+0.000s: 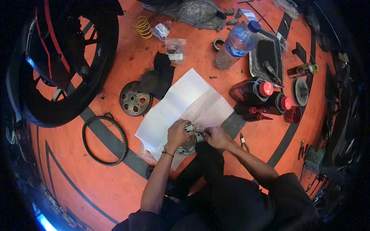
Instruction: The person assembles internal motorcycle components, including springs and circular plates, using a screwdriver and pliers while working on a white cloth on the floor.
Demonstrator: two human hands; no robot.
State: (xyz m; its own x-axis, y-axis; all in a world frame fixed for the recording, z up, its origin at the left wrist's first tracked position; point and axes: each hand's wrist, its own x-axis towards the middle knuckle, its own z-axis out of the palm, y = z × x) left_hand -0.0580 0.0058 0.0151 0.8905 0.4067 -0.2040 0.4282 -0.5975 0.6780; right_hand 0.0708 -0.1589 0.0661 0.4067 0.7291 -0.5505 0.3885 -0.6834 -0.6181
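Note:
A round metal clutch assembly (189,141) lies by my knees at the near edge of a white paper sheet (175,99). My left hand (178,134) is closed on its left rim, fingers bent over the top. At its right side my right hand (216,137) is closed in a pinch. Something small and dark shows at those fingertips, too small to name. Pliers with green and black handles (244,143) lie on the floor right of my right hand. Beyond the paper's left edge sits a clutch bell (135,99) with holes, partly under a black cloth (157,77).
A toothed drive belt (85,135) and a motorcycle wheel (110,57) are at left. A yellow spring (142,27) lies far off. To the right stand a plastic bottle (236,45), dark bottles with red caps (252,90) and a tray holding a brush (252,57).

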